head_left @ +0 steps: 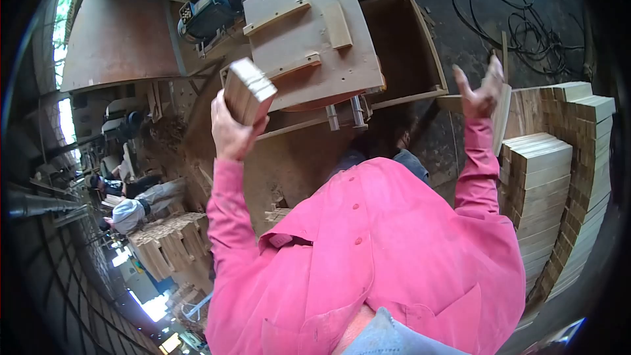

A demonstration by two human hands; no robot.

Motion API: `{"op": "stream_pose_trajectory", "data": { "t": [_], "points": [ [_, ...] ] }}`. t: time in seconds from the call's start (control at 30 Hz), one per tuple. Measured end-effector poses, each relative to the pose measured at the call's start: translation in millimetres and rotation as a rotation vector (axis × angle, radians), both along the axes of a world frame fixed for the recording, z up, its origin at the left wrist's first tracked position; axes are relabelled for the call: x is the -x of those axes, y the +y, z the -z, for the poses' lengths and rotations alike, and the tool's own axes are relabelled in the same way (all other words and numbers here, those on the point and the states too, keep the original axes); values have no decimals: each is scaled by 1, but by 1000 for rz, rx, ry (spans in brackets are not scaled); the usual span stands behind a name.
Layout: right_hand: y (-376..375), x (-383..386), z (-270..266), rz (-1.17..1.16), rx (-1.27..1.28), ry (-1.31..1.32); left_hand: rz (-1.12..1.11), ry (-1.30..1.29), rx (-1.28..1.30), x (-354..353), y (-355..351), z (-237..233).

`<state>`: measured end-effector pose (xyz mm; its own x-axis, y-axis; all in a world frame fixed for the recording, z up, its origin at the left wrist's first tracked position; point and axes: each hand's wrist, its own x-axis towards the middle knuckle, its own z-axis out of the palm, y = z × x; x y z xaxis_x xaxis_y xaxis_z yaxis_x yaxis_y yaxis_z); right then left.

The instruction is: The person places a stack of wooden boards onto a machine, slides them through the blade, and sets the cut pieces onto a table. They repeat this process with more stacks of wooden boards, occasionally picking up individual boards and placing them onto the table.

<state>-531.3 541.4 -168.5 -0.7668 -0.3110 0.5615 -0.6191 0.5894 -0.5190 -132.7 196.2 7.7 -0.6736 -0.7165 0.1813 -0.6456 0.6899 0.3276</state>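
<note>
My left hand (231,130) is wrapped round a small stack of wooden blocks (247,95), held up at the left front edge of the work board. My right hand (482,89) is raised on the right with its fingers spread and holds nothing; a thin upright board (502,115) stands just beside it. On the pale work board (282,39) two wooden strips (282,16) are fastened, and a loose flat wood piece (337,25) lies at their right.
Tall stacks of wooden blocks (539,177) rise at the right. An open wooden box (430,43) adjoins the board. Black cable (526,33) coils on the floor. A blue power tool (213,12) sits at the upper left. Other people (131,213) are at the far left.
</note>
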Motion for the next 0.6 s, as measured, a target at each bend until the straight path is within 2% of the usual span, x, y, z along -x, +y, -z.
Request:
{"op": "stream_pose_trajectory", "data": {
  "t": [0.1, 0.2, 0.27, 0.37, 0.4, 0.43, 0.47, 0.53, 0.57, 0.6],
  "points": [
    [-100, -30, -84, -428, 40, 69, 171, -135, 140, 35, -63, 9],
    [-198, -73, -130, -795, 1, 127, 264, -214, 100, 87, -112, 16],
    [-263, -94, -132, -934, -90, 195, 362, -420, 145, 114, -136, 34],
    [-344, -102, -101, -1003, -356, 222, 457, -467, 149, 135, -155, 67],
    [-358, -100, -97, -1012, -371, 220, 492, -431, 45, 133, -161, 73],
    [-370, -99, -92, -1041, -510, 135, 486, -427, 28, 128, -170, 75],
    [-377, -102, -89, -1067, -648, 44, 553, -273, -71, 120, -178, 76],
    [-381, -107, -82, -1059, -665, 71, 613, -7, -311, 94, -195, 75],
    [-382, -107, -82, -1036, -667, 110, 590, 222, -388, 78, -208, 91],
    [-382, -107, -80, -1044, -644, 130, 433, 306, -392, 59, -214, 94]
  ]
}}
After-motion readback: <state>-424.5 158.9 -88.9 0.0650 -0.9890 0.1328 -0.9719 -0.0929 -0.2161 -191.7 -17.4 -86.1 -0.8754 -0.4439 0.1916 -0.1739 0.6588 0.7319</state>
